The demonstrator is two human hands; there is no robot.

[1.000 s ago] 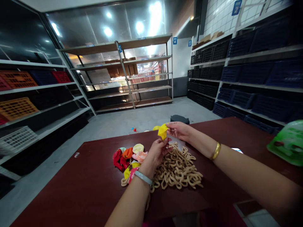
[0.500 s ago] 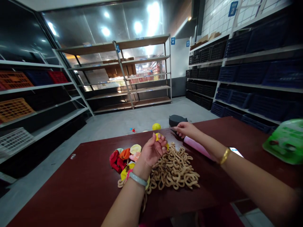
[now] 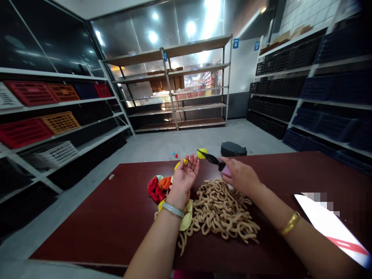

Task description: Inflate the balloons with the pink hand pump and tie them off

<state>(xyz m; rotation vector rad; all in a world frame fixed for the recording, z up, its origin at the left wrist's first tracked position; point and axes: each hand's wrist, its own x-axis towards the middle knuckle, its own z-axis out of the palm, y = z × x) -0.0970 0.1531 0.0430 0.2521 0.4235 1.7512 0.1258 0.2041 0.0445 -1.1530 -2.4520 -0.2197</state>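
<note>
My left hand point(image 3: 186, 176) is raised palm up over the table, with a small limp yellow balloon-like piece point(image 3: 185, 161) held at the thumb and the fingers loosely curled. Closed around a pink-handled tool point(image 3: 226, 170) is my right hand point(image 3: 242, 176). The tool's black pointed end reaches toward my left fingers, blurred and apart from the yellow piece. Below both hands lies a heap of tan, curled, looped pieces point(image 3: 223, 213). Limp red, orange and yellow pieces point(image 3: 157, 190) are bunched left of the heap, partly hidden by my left wrist.
The dark red table point(image 3: 95, 221) has a bright phone-like screen point(image 3: 331, 228) at right. Beyond its far edge are a yellow ball point(image 3: 202, 153) and a black bag-like object point(image 3: 233, 148). Shelves with crates point(image 3: 29, 131) line the room's sides; a metal rack point(image 3: 177, 81) stands behind.
My right hand has lifted the pink tool from the table and brought its black end near my left hand. My left hand has opened somewhat. The view has swung left.
</note>
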